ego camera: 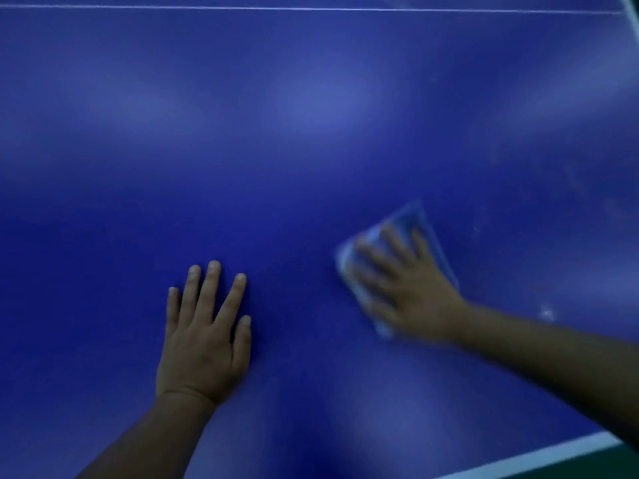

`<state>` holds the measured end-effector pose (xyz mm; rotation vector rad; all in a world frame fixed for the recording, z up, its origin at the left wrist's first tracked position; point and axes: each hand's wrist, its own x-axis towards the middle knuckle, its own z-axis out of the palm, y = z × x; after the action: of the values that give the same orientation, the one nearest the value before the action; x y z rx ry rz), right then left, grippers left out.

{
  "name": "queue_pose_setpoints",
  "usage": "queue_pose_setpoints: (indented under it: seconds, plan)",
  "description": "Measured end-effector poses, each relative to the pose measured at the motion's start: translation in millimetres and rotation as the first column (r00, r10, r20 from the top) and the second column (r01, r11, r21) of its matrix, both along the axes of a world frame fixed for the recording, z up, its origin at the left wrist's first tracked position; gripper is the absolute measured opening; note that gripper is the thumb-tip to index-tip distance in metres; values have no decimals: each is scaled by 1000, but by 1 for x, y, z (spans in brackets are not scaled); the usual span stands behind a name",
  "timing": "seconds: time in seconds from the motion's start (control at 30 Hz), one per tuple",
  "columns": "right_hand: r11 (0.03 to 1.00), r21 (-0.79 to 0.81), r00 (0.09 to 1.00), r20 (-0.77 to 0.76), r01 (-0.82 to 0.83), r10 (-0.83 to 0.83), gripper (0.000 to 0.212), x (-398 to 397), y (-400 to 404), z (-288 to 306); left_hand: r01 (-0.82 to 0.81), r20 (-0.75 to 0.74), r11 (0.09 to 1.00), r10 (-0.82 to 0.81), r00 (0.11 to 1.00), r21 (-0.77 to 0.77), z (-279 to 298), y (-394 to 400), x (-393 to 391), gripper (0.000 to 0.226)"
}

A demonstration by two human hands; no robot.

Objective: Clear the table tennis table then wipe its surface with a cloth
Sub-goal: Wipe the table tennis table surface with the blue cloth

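Note:
The blue table tennis table (311,140) fills the view. A folded pale blue cloth (416,221) lies flat on it at the right of centre. My right hand (408,288) presses on the cloth with its fingers spread and straight; hand and cloth are blurred. My left hand (204,337) rests flat on the bare table surface to the left of the cloth, fingers straight and slightly apart, holding nothing.
A thin white line (311,8) crosses the table at the top of the view. The table's white-edged border (539,458) runs along the lower right, with green floor beyond it. A small whitish mark (546,312) sits on the surface right of my right forearm.

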<state>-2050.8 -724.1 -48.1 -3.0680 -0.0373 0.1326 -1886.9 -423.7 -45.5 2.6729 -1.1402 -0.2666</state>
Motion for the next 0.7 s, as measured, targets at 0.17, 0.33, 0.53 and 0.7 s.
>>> queue_pose_setpoints:
  seconds: [0.17, 0.33, 0.53, 0.7]
  plan:
    - [990, -51, 991, -39, -128, 126, 55, -28, -43, 11, 2, -25, 1000, -1, 1000, 24, 4, 0, 0, 61]
    - [557, 110, 565, -51, 823, -824, 60, 44, -85, 13, 5, -41, 999, -3, 999, 45, 4, 1, 0, 64]
    - [865, 35, 862, 73, 500, -501, 57, -32, 124, -8, 9, -82, 999, -6, 997, 36, 5, 2, 0, 66]
    - [757, -57, 759, 24, 651, -651, 62, -129, 71, 1, -5, -86, 1000, 8, 996, 30, 5, 4, -1, 67]
